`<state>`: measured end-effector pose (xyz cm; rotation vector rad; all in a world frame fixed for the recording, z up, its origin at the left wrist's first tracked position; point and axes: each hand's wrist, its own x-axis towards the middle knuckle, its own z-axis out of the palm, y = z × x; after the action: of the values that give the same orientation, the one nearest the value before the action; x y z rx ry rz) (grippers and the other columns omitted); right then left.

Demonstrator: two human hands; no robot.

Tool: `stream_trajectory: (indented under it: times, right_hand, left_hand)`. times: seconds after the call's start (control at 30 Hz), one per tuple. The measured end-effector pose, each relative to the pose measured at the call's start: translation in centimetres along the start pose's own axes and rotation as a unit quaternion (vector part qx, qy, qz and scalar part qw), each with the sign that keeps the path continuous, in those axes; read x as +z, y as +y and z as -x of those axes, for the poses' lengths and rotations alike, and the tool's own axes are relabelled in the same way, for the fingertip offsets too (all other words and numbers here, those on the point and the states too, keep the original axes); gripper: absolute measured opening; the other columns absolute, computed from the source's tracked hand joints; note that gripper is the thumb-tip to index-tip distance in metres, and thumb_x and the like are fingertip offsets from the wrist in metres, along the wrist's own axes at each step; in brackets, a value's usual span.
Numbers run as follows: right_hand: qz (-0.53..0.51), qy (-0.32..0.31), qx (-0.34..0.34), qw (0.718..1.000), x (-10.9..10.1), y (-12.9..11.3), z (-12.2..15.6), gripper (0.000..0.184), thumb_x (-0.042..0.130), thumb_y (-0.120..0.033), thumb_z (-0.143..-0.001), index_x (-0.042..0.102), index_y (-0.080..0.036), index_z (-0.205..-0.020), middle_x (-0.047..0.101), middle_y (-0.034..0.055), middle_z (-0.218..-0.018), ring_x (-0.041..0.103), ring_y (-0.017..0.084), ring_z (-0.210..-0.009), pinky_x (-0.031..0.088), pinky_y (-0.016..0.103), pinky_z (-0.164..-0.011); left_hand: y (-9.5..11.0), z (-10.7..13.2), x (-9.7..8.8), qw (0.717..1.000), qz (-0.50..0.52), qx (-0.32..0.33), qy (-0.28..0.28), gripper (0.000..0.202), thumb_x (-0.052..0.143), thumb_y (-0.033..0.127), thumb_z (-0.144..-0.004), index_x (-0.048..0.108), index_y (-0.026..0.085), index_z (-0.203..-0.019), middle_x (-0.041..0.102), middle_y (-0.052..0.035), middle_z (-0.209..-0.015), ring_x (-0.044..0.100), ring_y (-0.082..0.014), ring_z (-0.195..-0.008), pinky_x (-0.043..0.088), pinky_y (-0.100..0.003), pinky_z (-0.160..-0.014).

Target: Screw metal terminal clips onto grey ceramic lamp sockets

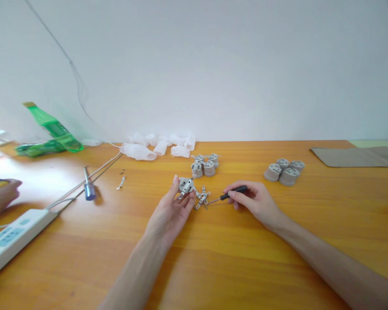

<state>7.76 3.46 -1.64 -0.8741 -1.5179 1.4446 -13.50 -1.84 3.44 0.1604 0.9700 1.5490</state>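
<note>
Between its thumb and fingers my left hand (168, 213) grips a grey lamp socket (182, 184), with a metal bracket (187, 186) lying across its face. My right hand (254, 200) is closed around the black handle of a screwdriver (234, 192). The screwdriver's shaft points left, its tip at the edge of a small pile of metal brackets (203, 199) on the table. Just behind the pile stand several more grey lamp sockets (209, 168), some with brackets on top.
Another group of sockets (288, 175) stands right, near a cardboard sheet (355, 156). White foam nets (139, 151) lie along the wall. At left are a power strip (16, 237), a blue-silver metal tool (89, 189), a loose bracket (121, 182), green packaging (56, 133) and another person's hand (3, 198).
</note>
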Motion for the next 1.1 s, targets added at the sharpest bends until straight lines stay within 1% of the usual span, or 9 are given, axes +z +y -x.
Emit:
stream_trajectory:
  times: [0.1,0.23,0.3,0.4,0.57,0.7,0.77,0.97,1.1]
  right_hand:
    - [0.0,0.017,-0.013,1.0,0.0,0.0,-0.2,0.033,0.072,-0.047,-0.086,0.074,-0.015,-0.094,0.071,0.0043,-0.073,0.059,0.013,-0.059,0.047,0.027,-0.057]
    - [0.036,0.075,-0.102,0.991,0.1,-0.6,-0.4,0.036,0.053,-0.051,-0.099,0.065,-0.018,-0.089,0.067,0.0042,-0.087,0.06,0.015,-0.079,0.048,0.029,-0.072]
    - [0.077,0.048,-0.127,0.988,0.4,-1.2,-0.3,0.037,0.044,-0.049,-0.104,0.061,-0.019,-0.091,0.065,0.0039,-0.09,0.059,0.015,-0.083,0.048,0.03,-0.078]
    - [0.115,-0.008,-0.118,0.986,1.1,-2.2,-0.1,0.036,0.039,-0.048,-0.106,0.055,-0.021,-0.089,0.059,0.0012,-0.081,0.054,0.015,-0.07,0.046,0.03,-0.069]
    - [0.161,0.014,-0.208,0.965,2.3,-3.4,-0.6,0.034,0.043,-0.048,-0.105,0.063,-0.021,-0.098,0.061,0.0073,-0.102,0.057,0.02,-0.098,0.047,0.034,-0.082]
    - [0.093,-0.018,-0.118,0.988,2.7,-3.1,-0.8,0.035,0.049,-0.053,-0.101,0.065,-0.021,-0.1,0.06,0.002,-0.084,0.056,0.015,-0.07,0.047,0.029,-0.063]
    - [0.059,-0.035,-0.078,0.995,2.8,-2.5,-0.7,0.036,0.053,-0.055,-0.099,0.064,-0.02,-0.098,0.061,0.0012,-0.081,0.056,0.014,-0.065,0.047,0.028,-0.059]
    - [0.104,-0.023,-0.101,0.989,3.0,-1.6,-0.5,0.035,0.055,-0.051,-0.099,0.065,-0.019,-0.091,0.063,0.0018,-0.082,0.057,0.015,-0.073,0.047,0.028,-0.066]
    - [0.065,-0.014,-0.094,0.993,2.9,-2.3,-0.6,0.034,0.056,-0.051,-0.099,0.064,-0.018,-0.091,0.064,0.002,-0.082,0.059,0.014,-0.069,0.049,0.028,-0.064]
  left_hand:
    - [-0.1,0.0,0.1,1.0,0.003,0.0,-0.001,0.017,0.059,0.023,-0.097,0.067,0.01,-0.089,0.067,-0.0095,-0.083,0.067,-0.0142,-0.072,0.061,-0.02,-0.064]
    - [-0.1,0.0,0.1,1.0,0.017,-0.014,0.003,0.018,0.06,0.024,-0.097,0.066,0.009,-0.089,0.066,-0.0106,-0.083,0.067,-0.0148,-0.072,0.062,-0.02,-0.063]
    - [0.0,0.0,0.1,0.999,0.028,-0.025,0.003,0.019,0.06,0.025,-0.097,0.066,0.009,-0.089,0.066,-0.011,-0.083,0.067,-0.015,-0.073,0.061,-0.02,-0.063]
    - [0.1,0.0,0.1,0.999,0.037,-0.039,-0.002,0.02,0.059,0.025,-0.097,0.066,0.009,-0.088,0.065,-0.0117,-0.084,0.067,-0.0152,-0.073,0.061,-0.02,-0.063]
    - [0.2,0.3,0.1,0.999,0.038,-0.027,-0.013,0.018,0.061,0.024,-0.096,0.066,0.009,-0.087,0.065,-0.0104,-0.085,0.066,-0.0148,-0.073,0.062,-0.021,-0.065]
    - [0.4,0.4,0.2,0.999,0.038,-0.025,-0.012,0.023,0.057,0.026,-0.098,0.067,0.008,-0.086,0.065,-0.0107,-0.084,0.067,-0.0146,-0.074,0.062,-0.02,-0.066]
    - [0.5,0.3,0.2,0.999,0.043,-0.027,-0.008,0.027,0.055,0.027,-0.099,0.067,0.008,-0.085,0.065,-0.0105,-0.082,0.066,-0.0141,-0.073,0.061,-0.02,-0.066]
    - [0.3,0.2,0.0,0.998,0.051,-0.026,-0.009,0.023,0.059,0.026,-0.097,0.066,0.009,-0.084,0.064,-0.0094,-0.081,0.065,-0.0134,-0.071,0.061,-0.02,-0.065]
    - [0.2,0.2,-0.1,0.998,0.053,-0.033,-0.012,0.021,0.061,0.027,-0.096,0.065,0.009,-0.085,0.064,-0.0104,-0.083,0.065,-0.0137,-0.071,0.061,-0.02,-0.065]
